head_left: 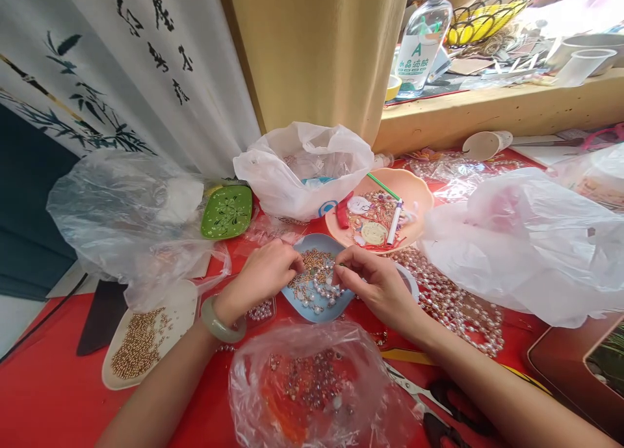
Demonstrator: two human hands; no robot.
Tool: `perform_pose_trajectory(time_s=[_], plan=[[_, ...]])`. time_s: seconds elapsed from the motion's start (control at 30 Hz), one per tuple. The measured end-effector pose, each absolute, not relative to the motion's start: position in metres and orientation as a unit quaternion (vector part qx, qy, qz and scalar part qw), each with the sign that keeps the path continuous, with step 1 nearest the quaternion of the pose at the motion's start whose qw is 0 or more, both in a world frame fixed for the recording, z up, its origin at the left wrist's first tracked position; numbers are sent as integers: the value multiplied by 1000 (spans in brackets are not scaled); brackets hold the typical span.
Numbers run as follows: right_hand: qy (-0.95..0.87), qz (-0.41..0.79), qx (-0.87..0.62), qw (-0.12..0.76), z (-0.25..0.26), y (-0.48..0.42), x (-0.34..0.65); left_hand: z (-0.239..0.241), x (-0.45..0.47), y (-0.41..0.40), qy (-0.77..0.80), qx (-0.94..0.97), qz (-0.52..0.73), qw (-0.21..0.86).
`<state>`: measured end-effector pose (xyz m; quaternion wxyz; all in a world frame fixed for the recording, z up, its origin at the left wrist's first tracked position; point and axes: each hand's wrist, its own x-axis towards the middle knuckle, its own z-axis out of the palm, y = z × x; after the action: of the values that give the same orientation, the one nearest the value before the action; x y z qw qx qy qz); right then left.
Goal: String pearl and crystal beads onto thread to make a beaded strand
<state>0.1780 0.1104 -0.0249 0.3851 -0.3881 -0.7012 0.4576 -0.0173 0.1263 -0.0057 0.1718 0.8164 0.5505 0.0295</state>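
Over a blue dish (297, 305) of pearls and gold findings on a red table (49, 396): left hand (263, 276), fingers curled and pinched together at the dish's near-left rim, a pale green bangle (221, 323) on its wrist; right hand (377, 285), thumb and forefinger closed on a small dark piece (341, 264) just above the dish's right edge, too small to identify. Behind the dish, a peach plate (414, 191) with a green-handled tool (384, 188), a white pen (394, 222) and red trinkets. Behind and left of the dish, a green leaf-shaped tray (227, 212) and a white plastic bag (302, 168). Left of the dish, a cream plate (146, 344) of gold beads, half under a clear bag (121, 214). Right of the dish, strings of pearls (458, 305). In front of the dish, a clear bag of mixed beads (312, 383) and scissors (433, 402).
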Motion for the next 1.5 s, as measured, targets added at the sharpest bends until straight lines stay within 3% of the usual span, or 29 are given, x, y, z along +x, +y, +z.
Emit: perform_pose_trajectory(time_s=[0.23, 1.07, 1.13, 1.33, 1.5], plan=[[-703, 454, -392, 382, -24, 111, 177, -3, -17, 126, 539, 827, -25, 159], [-705, 453, -391, 382, -26, 112, 177, -4, -9, 124, 566, 814, -30, 130], [-707, 451, -388, 383, -26, 112, 177, -4, -8, 125, 576, 796, 21, 186], [-709, 469, -368, 376, -24, 108, 178, 5, -6, 130, 548, 608, 250, 518], [-705, 481, -355, 381, -23, 108, 176, 2, -6, 130, 513, 477, 299, 648]])
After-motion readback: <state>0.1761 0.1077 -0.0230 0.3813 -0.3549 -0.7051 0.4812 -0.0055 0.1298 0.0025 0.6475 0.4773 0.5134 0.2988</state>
